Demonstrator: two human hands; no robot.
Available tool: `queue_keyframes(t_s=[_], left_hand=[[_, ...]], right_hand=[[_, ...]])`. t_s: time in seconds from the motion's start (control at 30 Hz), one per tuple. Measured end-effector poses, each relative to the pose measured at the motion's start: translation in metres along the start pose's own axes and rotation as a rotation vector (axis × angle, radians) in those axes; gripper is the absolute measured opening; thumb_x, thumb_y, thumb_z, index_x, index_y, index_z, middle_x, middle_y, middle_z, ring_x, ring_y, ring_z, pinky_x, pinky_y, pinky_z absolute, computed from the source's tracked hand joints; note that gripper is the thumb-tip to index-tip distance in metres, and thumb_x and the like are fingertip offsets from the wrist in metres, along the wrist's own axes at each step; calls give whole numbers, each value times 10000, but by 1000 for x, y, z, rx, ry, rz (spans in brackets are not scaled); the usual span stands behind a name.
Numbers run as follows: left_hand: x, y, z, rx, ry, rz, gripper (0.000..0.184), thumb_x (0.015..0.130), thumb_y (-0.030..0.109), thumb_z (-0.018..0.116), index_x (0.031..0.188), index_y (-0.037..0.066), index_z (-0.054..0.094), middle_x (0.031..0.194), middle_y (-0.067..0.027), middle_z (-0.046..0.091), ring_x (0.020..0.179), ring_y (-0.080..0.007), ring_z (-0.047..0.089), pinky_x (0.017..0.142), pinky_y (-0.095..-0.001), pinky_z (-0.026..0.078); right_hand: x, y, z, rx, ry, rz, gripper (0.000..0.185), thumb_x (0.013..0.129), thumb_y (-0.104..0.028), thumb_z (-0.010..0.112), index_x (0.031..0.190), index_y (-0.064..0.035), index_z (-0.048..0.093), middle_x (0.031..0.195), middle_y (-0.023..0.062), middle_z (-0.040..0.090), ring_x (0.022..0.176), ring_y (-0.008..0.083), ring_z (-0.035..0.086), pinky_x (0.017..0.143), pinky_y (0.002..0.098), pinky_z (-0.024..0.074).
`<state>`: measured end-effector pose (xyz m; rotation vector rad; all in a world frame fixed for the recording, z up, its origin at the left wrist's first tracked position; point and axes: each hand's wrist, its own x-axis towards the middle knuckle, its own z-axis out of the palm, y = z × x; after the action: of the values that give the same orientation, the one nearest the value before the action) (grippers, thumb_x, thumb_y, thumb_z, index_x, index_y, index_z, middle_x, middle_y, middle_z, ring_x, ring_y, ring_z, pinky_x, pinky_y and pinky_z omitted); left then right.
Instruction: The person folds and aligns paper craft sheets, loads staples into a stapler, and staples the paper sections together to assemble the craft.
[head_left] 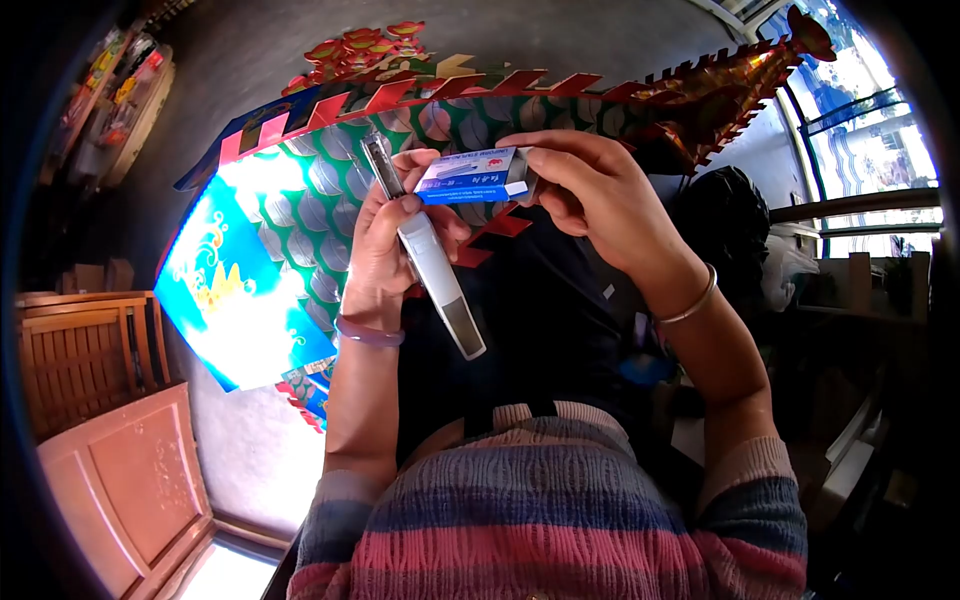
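A long white stapler (pixel 432 262) lies across my left hand (pixel 385 225), its narrow metal end pointing up and away. The fingers of that hand are wrapped round its middle. Right beside it, a small blue and white box of staples (pixel 472 175) is held by my right hand (pixel 590 190), with thumb and fingers at the box's right end. The box's left end meets my left fingertips. Whatever is inside the box is hidden. Behind both hands stretches a green panel with a leaf pattern (pixel 330 215), edged with red folded strips (pixel 395 96).
A bright blue panel with gold decoration (pixel 225 285) joins the green one at the left. Red flower shapes (pixel 360 50) stand behind it. Wooden furniture (pixel 90 350) is at the left, a black bag (pixel 722 215) at the right, windows (pixel 850 110) beyond.
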<state>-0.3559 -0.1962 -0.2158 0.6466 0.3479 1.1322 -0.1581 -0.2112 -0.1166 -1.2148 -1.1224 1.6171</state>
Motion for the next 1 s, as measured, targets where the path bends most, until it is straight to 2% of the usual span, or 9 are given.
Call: queue_keyframes(t_s=[0.1, 0.2, 0.27, 0.37, 0.43, 0.57, 0.73, 0.93, 1.0], left_hand=[[-1, 1, 11, 131, 119, -22, 529, 767, 253, 540, 1213, 8, 398, 840, -149, 601, 540, -193, 593, 401, -251, 480], [-1, 0, 5, 112, 33, -16, 527, 799, 203, 511, 1252, -33, 382, 1045, -198, 553, 596, -219, 634, 441, -260, 505], [1, -2, 6, 124, 11, -13, 580, 799, 240, 526, 1286, -29, 360, 1222, -251, 464, 608, -186, 622, 444, -254, 502], [2, -3, 9, 169, 4, 5, 632, 799, 298, 535, 1312, -9, 329, 1243, -236, 450, 600, -168, 605, 434, -232, 478], [-1, -6, 15, 221, 65, 17, 652, 804, 350, 539, 1323, 18, 326, 1239, -218, 456, 566, -105, 545, 419, -197, 434], [-3, -12, 24, 284, 162, 35, 643, 818, 320, 510, 1344, 23, 291, 1229, -193, 482, 512, -73, 456, 378, -184, 361], [0, -14, 3, 210, 80, 78, 680, 811, 294, 516, 1342, -33, 247, 1208, -248, 478, 459, -86, 415, 361, -181, 356], [-1, -19, 9, 253, 103, 63, 625, 823, 293, 427, 1344, -14, 270, 1190, -176, 520, 477, -32, 342, 415, -132, 336], [1, -18, 6, 155, 83, 82, 668, 823, 222, 487, 1358, -42, 185, 1168, -266, 507, 461, -82, 388, 379, -179, 379]], right_hand=[[-2, 2, -5, 32, 17, -30, 288, 838, -78, 459, 1063, 69, 561, 603, 26, 469, 480, 56, 374, 415, 207, 253], [-7, 9, -15, 75, 57, -57, 290, 826, -41, 428, 1054, 64, 571, 607, 28, 470, 480, 58, 372, 412, 213, 251], [-13, 19, -28, 115, 94, -92, 281, 829, -38, 425, 1041, 59, 582, 599, 23, 465, 477, 56, 376, 410, 206, 255], [-31, 31, -57, 138, 186, -171, 278, 833, -34, 420, 1035, 44, 595, 587, 12, 466, 469, 51, 382, 413, 186, 271], [-49, 41, -85, 148, 259, -204, 292, 833, -24, 413, 1052, 17, 601, 602, -2, 490, 471, 42, 390, 418, 169, 286], [-88, 77, -151, 128, 521, -193, 313, 817, -5, 426, 1074, -11, 604, 641, -15, 511, 475, 37, 376, 431, 162, 294], [-114, 211, -237, 87, 839, -38, 329, 801, -1, 468, 1107, -27, 583, 713, -16, 530, 502, 28, 386, 435, 161, 300], [-140, 437, -302, -157, 1057, 220, 378, 747, 19, 476, 1111, -29, 562, 652, -10, 519, 495, 64, 445, 428, 198, 345], [-147, 456, -296, -182, 1100, 290, 380, 756, 18, 477, 1124, -38, 554, 647, -7, 515, 498, 67, 454, 413, 205, 348]])
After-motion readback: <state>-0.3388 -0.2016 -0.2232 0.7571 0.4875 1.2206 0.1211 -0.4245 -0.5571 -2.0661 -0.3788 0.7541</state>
